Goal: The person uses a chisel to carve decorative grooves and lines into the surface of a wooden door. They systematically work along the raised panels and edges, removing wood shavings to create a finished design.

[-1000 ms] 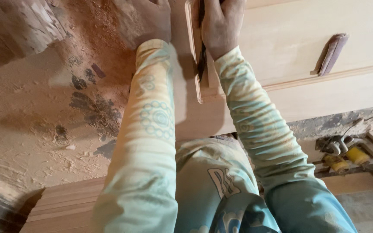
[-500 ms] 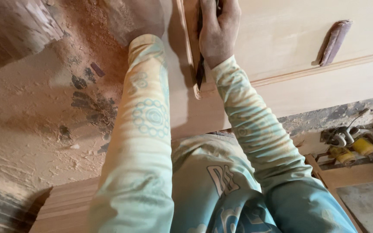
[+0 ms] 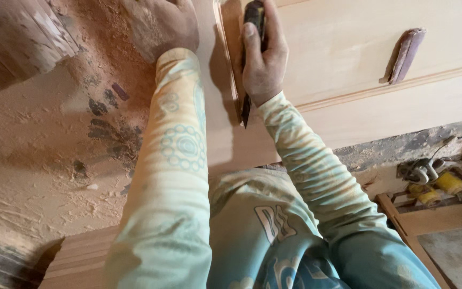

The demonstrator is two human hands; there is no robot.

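Right hand (image 3: pixel 264 59) is clenched around a dark flat tool (image 3: pixel 252 32), its lower tip showing below the wrist, held against the raised moulding strip (image 3: pixel 226 59) on the pale wooden panel (image 3: pixel 343 48); left hand (image 3: pixel 159 24) lies dusty and loosely curled at the panel's left edge, grasping nothing that can be seen. A brown wooden block (image 3: pixel 406 53) rests on the panel to the right, well apart from both hands; sawdust-covered floor (image 3: pixel 33 155) lies to the left; yellow-and-metal tools (image 3: pixel 434 182) sit at lower right.
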